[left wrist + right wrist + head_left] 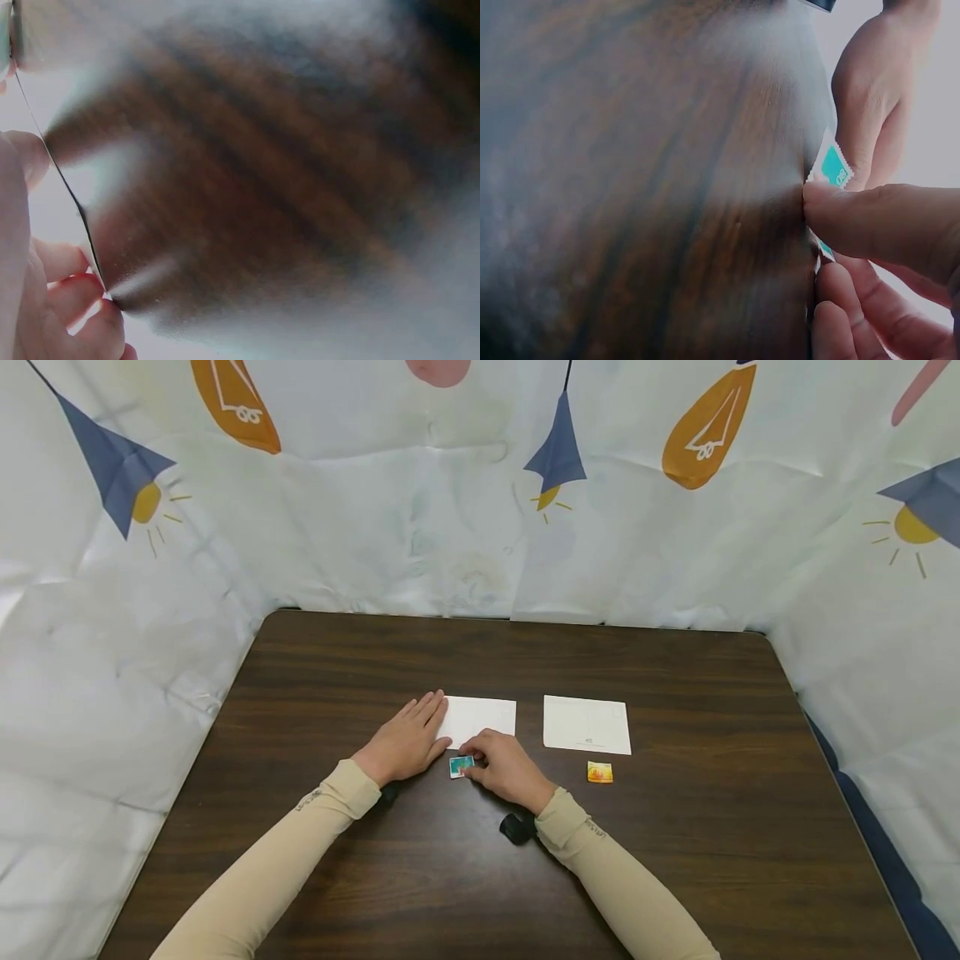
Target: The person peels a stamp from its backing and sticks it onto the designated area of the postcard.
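**Head view: teal stamp (458,767) in the right hand's (508,768) pinch, just short of the left card (483,714)**

The stamp lies to the left of the right hand, between thumb and forefinger. The thumb covers its near right corner, and the forefinger sits along the far right side. These fingers appear to pinch the stamp by its right end. In the right wrist view the thumb presses its face and a toothed corner tips up, so it looks tilted rather than flat on the counter (420,877).

The stamp is just on the near side of the left card's near edge, below its left half. Its long axis seems to run side to side, roughly with that edge, but the thumb hides part of it, so I cannot be sure.

The right hand is nearer, being in contact. The left hand (407,737) rests flat at the left card's left end, its fingers straight and nearly together, the thumb spread away; that thumb's tip is near the stamp's far left corner, apart from it.

Further right, the right card (587,724) has an orange stamp (600,772) just on its near side, well apart from both hands.
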Motion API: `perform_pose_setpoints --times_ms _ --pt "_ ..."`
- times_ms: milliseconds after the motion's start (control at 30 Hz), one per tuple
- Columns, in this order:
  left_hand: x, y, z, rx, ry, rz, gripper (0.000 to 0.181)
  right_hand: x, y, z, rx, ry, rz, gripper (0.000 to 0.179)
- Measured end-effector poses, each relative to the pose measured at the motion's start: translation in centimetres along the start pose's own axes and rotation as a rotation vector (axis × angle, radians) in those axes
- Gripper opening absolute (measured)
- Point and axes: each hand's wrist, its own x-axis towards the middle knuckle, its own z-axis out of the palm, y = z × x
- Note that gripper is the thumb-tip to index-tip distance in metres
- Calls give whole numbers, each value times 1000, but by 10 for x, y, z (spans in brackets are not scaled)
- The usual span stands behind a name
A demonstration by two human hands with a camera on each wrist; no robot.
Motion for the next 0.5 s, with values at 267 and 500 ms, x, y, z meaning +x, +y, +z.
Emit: perform_pose_setpoints --times_ms 267,500 --pt "0 2 -2 -6 -1 -3 72 -4 -3 -1 -18 -3 -37 26" --pt "-1 2 -2 -9 2 -7 72 -6 -4 0 -6 24 -49 23"
